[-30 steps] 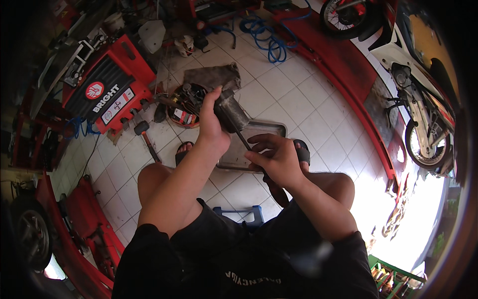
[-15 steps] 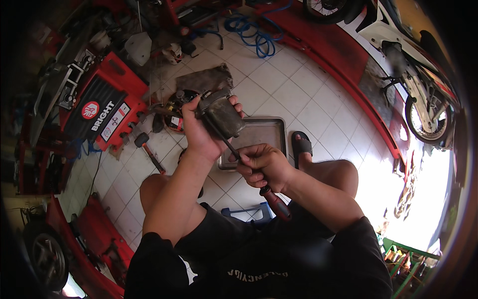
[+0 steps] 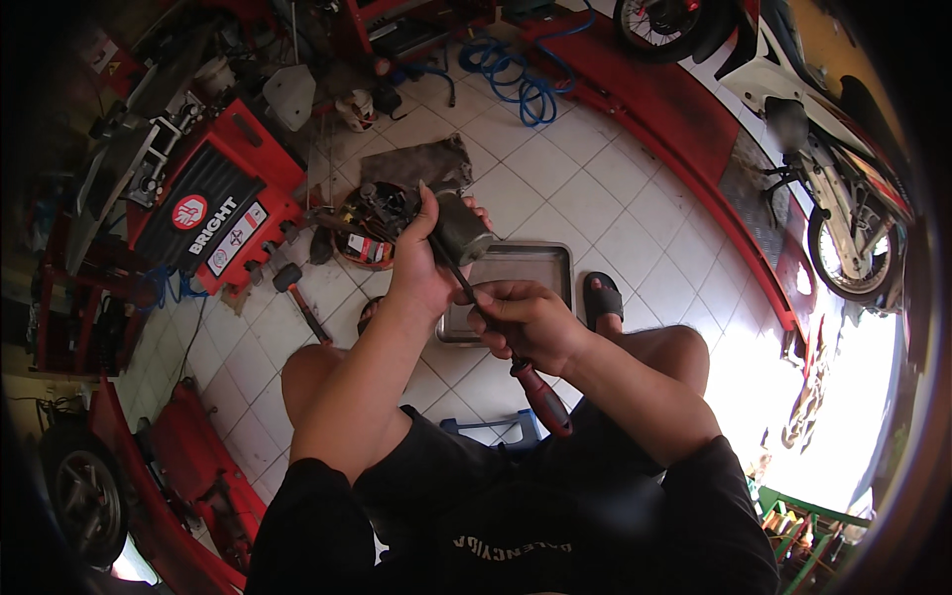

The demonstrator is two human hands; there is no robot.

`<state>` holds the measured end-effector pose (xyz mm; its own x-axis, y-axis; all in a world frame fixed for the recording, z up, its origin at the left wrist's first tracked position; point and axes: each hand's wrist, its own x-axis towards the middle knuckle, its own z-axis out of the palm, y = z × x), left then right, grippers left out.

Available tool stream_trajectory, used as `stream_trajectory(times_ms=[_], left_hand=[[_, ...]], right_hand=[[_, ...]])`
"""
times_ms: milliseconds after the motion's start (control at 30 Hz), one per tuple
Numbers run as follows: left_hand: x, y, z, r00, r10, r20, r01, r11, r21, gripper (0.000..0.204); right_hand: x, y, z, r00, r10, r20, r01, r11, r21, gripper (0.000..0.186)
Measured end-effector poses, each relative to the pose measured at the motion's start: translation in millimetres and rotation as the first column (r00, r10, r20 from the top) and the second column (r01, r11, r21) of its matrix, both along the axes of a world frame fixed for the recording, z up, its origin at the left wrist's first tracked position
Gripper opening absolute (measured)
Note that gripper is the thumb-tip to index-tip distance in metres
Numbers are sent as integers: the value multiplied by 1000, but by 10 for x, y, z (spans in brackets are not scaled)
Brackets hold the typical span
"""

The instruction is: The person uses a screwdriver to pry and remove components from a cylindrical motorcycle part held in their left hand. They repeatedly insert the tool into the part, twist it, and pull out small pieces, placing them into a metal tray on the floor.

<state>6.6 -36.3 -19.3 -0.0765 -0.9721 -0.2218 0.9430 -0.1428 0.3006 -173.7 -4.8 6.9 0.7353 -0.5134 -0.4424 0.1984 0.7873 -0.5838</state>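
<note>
My left hand (image 3: 418,270) is wrapped round a dark, worn metal part (image 3: 463,230) with a cylindrical body, like a small motor housing. Its thumb lies along the near side, and fingertips show at the far side. In my right hand (image 3: 534,325) is a screwdriver, gripped by its long dark shaft, with its red and black handle (image 3: 543,400) hanging below the palm. The shaft slants up to the part beside my left palm. Its tip is hidden there, so I cannot tell what it touches.
Below my hands lies a metal tray (image 3: 560,273) on the tiled floor. A hammer (image 3: 302,305) and a red machine (image 3: 223,213) are at left. A blue hose (image 3: 516,84) coils far off, beside a long red platform (image 3: 674,139). A motorcycle (image 3: 833,188) stands at right.
The metal part has turned in my left hand, and the left thumb now points up along it. My right hand stays on the screwdriver shaft, with little movement.
</note>
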Motion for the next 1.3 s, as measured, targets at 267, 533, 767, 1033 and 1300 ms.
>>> stream_trajectory(times_ms=[267, 533, 767, 1033, 1300], left_hand=[[13, -72, -98, 994, -9, 106, 9, 1000, 1, 58], [237, -122, 100, 995, 91, 48, -94, 993, 70, 55], [533, -134, 167, 930, 317, 186, -329, 944, 36, 49], [500, -36, 463, 920, 375, 114, -391, 899, 199, 73], [501, -124, 222, 937, 307, 169, -341, 909, 238, 72]], right_hand=[[46, 29, -148, 994, 26, -103, -35, 996, -83, 36], [-61, -11, 176, 904, 153, -398, -338, 827, -450, 58], [-151, 39, 177, 860, 82, -504, -471, 511, -719, 49], [-49, 169, 47, 824, -471, -314, -358, -3, -934, 37], [-99, 167, 241, 731, -556, -396, -549, -134, -825, 39]])
